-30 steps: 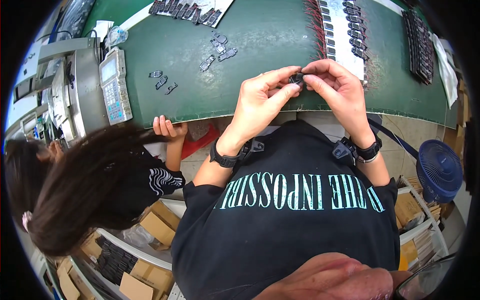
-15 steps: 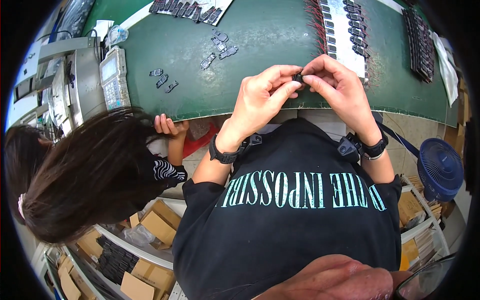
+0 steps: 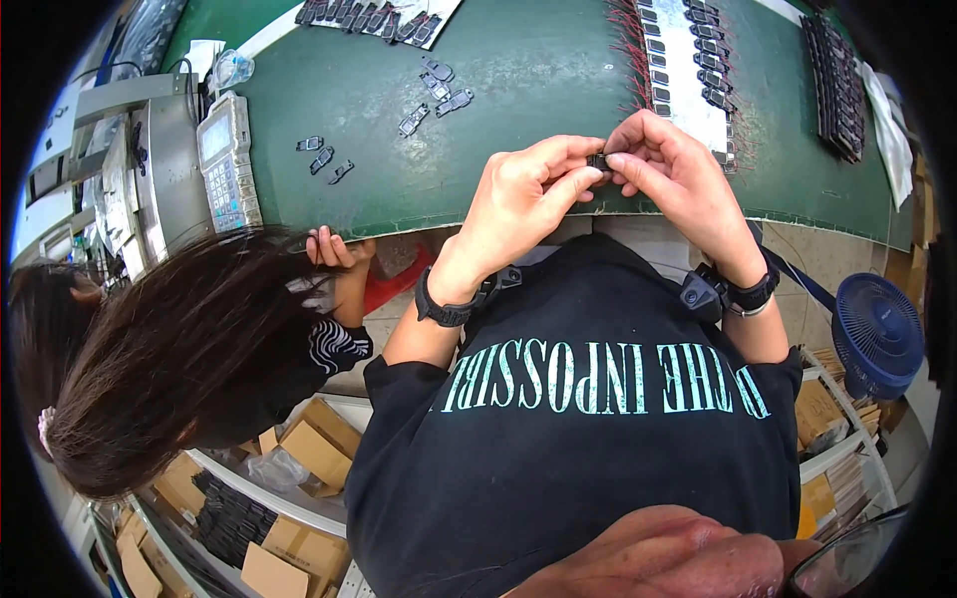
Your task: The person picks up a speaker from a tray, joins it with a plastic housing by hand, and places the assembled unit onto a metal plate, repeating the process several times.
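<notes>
A small black plastic part (image 3: 598, 161) is pinched between the fingertips of both hands, just above the table's near edge. My left hand (image 3: 533, 189) grips it from the left, thumb and forefinger closed. From the other side, my right hand (image 3: 670, 164) closes its thumb and fingers on the same piece. Fingers cover most of the part, so its exact kind cannot be made out. Beyond my left hand lie several loose small black parts (image 3: 455, 102) on the green table (image 3: 538, 70). Three more black parts (image 3: 321, 159) rest farther left.
White sheets (image 3: 688, 70) with rows of black parts and red wires lie beyond my right hand. A stack of black parts (image 3: 835, 90) stands far right. A grey keypad device (image 3: 227, 164) is at left, beside another person's hand (image 3: 329, 247). A blue fan (image 3: 877, 334) is right.
My hands stay together on the small black part, with only a slight shift of the fingers. The person at left has moved their head a little.
</notes>
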{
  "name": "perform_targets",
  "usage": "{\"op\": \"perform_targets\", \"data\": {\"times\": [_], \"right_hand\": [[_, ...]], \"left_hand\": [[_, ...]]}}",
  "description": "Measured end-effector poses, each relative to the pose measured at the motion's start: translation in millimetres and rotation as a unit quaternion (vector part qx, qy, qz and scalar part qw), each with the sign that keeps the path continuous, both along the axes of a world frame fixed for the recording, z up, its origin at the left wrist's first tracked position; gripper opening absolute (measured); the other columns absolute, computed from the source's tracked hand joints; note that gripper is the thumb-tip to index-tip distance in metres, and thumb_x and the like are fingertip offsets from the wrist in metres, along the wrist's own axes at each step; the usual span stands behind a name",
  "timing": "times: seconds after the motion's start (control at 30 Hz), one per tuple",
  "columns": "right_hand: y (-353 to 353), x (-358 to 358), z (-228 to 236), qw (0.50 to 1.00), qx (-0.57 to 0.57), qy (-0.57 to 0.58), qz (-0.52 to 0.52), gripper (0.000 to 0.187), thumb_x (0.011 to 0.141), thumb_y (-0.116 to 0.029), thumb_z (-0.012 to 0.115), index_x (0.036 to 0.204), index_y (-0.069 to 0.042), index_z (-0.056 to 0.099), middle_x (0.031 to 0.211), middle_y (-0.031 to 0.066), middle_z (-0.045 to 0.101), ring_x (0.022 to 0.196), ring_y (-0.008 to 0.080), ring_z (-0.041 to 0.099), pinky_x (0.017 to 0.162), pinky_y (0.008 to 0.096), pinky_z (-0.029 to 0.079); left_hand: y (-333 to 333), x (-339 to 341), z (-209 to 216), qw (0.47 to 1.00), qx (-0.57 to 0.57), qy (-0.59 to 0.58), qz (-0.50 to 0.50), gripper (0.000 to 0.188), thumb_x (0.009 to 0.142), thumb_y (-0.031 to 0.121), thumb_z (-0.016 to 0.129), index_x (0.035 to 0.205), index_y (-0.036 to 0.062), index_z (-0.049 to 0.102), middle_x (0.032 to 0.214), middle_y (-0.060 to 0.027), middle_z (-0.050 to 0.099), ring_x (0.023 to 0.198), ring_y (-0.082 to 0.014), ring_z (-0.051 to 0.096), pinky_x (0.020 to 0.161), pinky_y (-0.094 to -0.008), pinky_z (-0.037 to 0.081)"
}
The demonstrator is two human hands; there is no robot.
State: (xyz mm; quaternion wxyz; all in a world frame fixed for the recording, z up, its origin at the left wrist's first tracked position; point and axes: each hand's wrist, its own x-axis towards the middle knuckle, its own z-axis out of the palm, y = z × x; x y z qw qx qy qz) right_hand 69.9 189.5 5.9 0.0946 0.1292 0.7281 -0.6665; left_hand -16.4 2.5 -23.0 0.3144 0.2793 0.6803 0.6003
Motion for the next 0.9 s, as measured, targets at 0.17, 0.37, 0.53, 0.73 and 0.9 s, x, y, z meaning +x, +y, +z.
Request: {"op": "perform_targets", "data": {"times": [0.17,0.37,0.53,0.73,0.9], "right_hand": [[1,-1,3,0.999,-0.02,-0.008,-0.029,0.015,0.098,-0.003,0.058,0.113,0.0,0.055,0.095,0.0025,0.061,0.082,0.0057,0.058,0.073,0.0214,0.05],[13,-2,-4,0.999,-0.035,-0.005,0.018,0.023,0.097,-0.004,0.061,0.118,0.0,0.054,0.096,0.0018,0.061,0.084,0.0052,0.059,0.074,0.0207,0.05],[12,1,-1,0.998,-0.062,-0.002,0.004,0.022,0.096,-0.005,0.062,0.117,-0.001,0.054,0.096,0.0017,0.062,0.085,0.0061,0.061,0.075,0.0211,0.051],[13,4,-5,0.996,-0.09,-0.004,-0.015,0.018,0.096,-0.005,0.063,0.112,-0.001,0.055,0.095,0.0019,0.062,0.086,0.0075,0.063,0.074,0.0218,0.053],[15,5,-4,0.993,-0.113,-0.005,-0.018,0.014,0.096,-0.006,0.064,0.107,0.0,0.057,0.095,0.0024,0.062,0.087,0.0085,0.064,0.074,0.0219,0.054]], "left_hand": [[0,-2,5,1.0,-0.006,-0.018,-0.015,0.025,0.094,0.004,0.065,0.118,-0.0038,0.064,0.097,-0.013,0.075,0.087,-0.0163,0.073,0.075,-0.0271,0.06],[1,-3,8,0.997,-0.008,-0.065,-0.034,0.026,0.096,0.002,0.062,0.121,-0.0049,0.062,0.105,-0.0125,0.073,0.096,-0.0171,0.071,0.08,-0.028,0.061],[4,-1,6,0.997,-0.001,-0.065,-0.037,0.026,0.097,0.002,0.061,0.122,-0.0047,0.062,0.104,-0.0121,0.073,0.098,-0.0171,0.071,0.08,-0.0278,0.061],[5,2,3,0.997,0.036,-0.066,-0.019,0.028,0.095,0.003,0.063,0.122,-0.0033,0.063,0.098,-0.0117,0.074,0.087,-0.0146,0.072,0.076,-0.0263,0.06],[4,5,1,0.998,0.04,-0.036,-0.012,0.028,0.095,0.004,0.063,0.122,-0.002,0.064,0.096,-0.0116,0.075,0.082,-0.013,0.073,0.074,-0.0253,0.059]]}}
